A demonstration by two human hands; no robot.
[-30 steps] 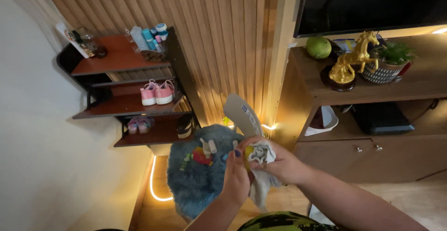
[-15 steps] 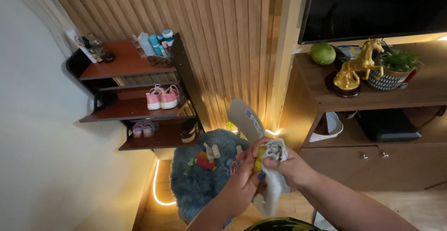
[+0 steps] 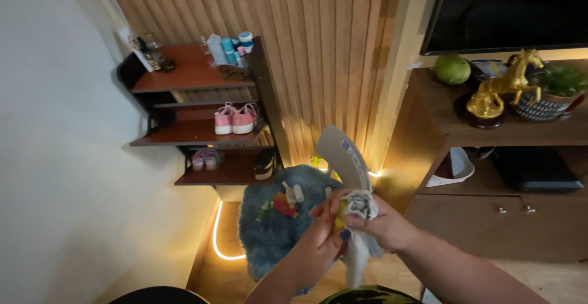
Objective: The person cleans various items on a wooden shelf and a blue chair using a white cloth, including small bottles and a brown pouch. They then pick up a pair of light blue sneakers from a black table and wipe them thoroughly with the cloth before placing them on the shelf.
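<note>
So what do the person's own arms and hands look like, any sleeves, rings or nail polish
Both forearms are bare as far as the frame shows, with no sleeves, watch or bracelet in view. The left hand has dark blue polish on at least one nail, the thumb. The right hand shows no visible nails from this angle. No rings can be made out on the fingers of either hand.

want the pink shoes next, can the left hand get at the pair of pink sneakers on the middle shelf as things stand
Probably not yet. The left hand is closed with the right hand on the bunched grey-white cloth. The pair of pink sneakers sits well off on the wooden shelf, though nothing blocks the shelf front.
</note>
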